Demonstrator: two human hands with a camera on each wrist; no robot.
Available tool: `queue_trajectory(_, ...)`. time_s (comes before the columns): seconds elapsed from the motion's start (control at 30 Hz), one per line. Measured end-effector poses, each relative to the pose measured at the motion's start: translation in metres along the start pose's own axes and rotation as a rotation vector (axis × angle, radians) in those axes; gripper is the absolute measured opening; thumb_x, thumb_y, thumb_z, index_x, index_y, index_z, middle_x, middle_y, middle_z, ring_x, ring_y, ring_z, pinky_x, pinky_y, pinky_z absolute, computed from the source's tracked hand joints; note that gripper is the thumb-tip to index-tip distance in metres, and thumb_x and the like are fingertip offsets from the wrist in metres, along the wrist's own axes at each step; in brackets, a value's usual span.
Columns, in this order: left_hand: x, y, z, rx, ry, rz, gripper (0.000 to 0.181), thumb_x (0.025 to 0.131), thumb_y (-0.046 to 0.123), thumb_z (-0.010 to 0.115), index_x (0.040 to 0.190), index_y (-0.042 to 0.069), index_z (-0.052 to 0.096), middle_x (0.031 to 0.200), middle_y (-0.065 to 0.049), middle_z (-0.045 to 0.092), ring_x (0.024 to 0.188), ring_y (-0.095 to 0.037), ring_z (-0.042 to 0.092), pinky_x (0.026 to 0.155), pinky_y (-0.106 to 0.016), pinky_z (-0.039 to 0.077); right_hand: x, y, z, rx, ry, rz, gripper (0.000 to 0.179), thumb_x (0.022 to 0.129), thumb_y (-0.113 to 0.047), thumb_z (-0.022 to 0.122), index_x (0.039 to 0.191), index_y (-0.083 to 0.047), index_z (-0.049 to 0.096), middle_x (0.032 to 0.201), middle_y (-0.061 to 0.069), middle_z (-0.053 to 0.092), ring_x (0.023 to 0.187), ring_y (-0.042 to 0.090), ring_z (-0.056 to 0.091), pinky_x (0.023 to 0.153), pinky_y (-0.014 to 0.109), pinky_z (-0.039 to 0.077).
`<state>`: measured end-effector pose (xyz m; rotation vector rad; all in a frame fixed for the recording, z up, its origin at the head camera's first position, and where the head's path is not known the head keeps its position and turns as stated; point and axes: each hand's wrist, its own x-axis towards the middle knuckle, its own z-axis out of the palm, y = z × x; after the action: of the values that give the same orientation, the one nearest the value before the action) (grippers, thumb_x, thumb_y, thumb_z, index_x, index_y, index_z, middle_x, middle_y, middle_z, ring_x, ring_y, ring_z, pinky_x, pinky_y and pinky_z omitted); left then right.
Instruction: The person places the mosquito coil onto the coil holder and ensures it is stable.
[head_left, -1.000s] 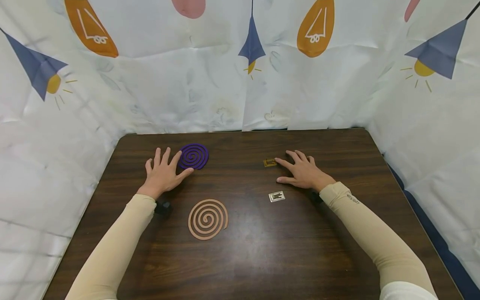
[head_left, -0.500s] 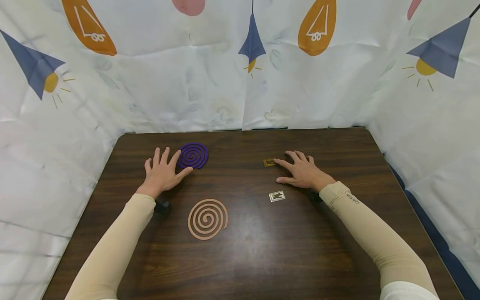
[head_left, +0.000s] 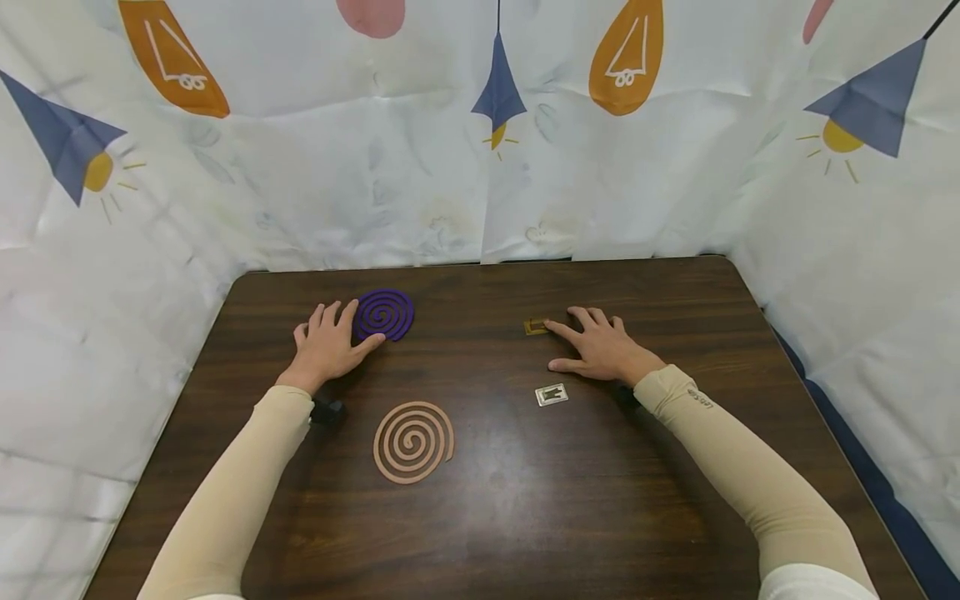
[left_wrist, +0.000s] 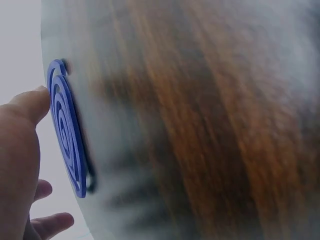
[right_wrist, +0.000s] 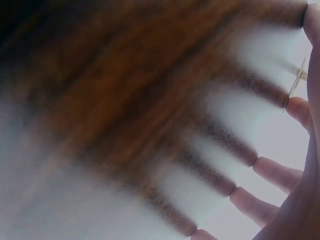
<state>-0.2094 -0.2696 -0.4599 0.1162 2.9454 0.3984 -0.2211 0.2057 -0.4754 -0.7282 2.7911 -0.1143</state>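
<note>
A purple spiral coil (head_left: 385, 315) lies flat near the table's far left. My left hand (head_left: 324, 348) is spread at its left side, thumb and index finger by the coil's edge; in the left wrist view the thumb (left_wrist: 35, 104) appears to meet the rim of the coil (left_wrist: 65, 130). At the far right, a small gold rectangular plate (head_left: 534, 327) lies under or beside the index fingertip of my right hand (head_left: 603, 348). That hand's fingers are spread, fingertips down on the tabletop in the right wrist view. A thin edge of the plate (right_wrist: 296, 85) shows there.
A tan spiral coil (head_left: 413, 442) lies nearer on the dark wooden table (head_left: 480, 533), left of the middle. A small silver rectangular plate (head_left: 552, 395) lies below my right hand. White patterned cloth (head_left: 420, 183) hangs behind the table and at both sides.
The head view has shifted slightly. My left fingers look a little more bent and drawn back toward the purple coil's edge. The right hand stays by the gold plate; both coils and plates stay put.
</note>
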Motion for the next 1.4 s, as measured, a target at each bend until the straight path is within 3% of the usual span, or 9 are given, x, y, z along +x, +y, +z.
queue_trajectory(0.27,0.007,-0.002,0.003,-0.032,-0.017,-0.023,0.098,0.102,0.064,0.047,0.163,-0.006,0.015,0.161,-0.039,0.023,0.146,-0.062,0.023,0.11,-0.079,0.027,0.001,-0.003,0.001,-0.014,-0.012,0.002,0.081,0.097,-0.074,0.049,0.165,-0.039,0.023,0.17,0.018,0.022,0.154,0.047,0.027,0.112,0.077,0.033)
queue_trajectory(0.57,0.012,-0.001,0.001,-0.098,-0.024,-0.06,0.095,0.105,0.057,0.047,0.159,-0.014,0.014,0.153,-0.045,0.026,0.14,-0.065,0.025,0.11,-0.077,0.031,0.002,-0.003,0.002,-0.018,-0.022,-0.002,0.08,0.098,-0.074,0.047,0.165,-0.039,0.021,0.171,0.018,0.02,0.155,0.047,0.026,0.113,0.078,0.032)
queue_trajectory(1.07,0.03,-0.005,0.007,-0.106,0.014,-0.062,0.097,0.098,0.052,0.065,0.153,-0.019,0.029,0.147,-0.048,0.035,0.134,-0.062,0.031,0.112,-0.071,0.031,0.003,-0.002,0.003,-0.027,-0.017,0.001,0.081,0.098,-0.075,0.046,0.165,-0.039,0.02,0.171,0.018,0.019,0.155,0.046,0.026,0.113,0.077,0.033)
queue_trajectory(1.23,0.033,-0.003,0.006,-0.153,0.025,-0.057,0.097,0.095,0.049,0.07,0.152,-0.019,0.031,0.145,-0.047,0.04,0.137,-0.06,0.031,0.116,-0.068,0.026,0.002,0.0,0.004,-0.025,-0.014,0.001,0.081,0.098,-0.074,0.047,0.165,-0.038,0.02,0.171,0.018,0.019,0.155,0.046,0.026,0.113,0.077,0.032)
queue_trajectory(1.4,0.032,0.002,0.004,-0.22,0.052,-0.07,0.095,0.092,0.045,0.075,0.151,-0.017,0.035,0.143,-0.046,0.042,0.135,-0.058,0.032,0.114,-0.067,0.029,0.001,0.001,0.004,-0.024,-0.019,0.006,0.081,0.098,-0.074,0.047,0.165,-0.039,0.02,0.171,0.018,0.02,0.155,0.046,0.026,0.114,0.077,0.032)
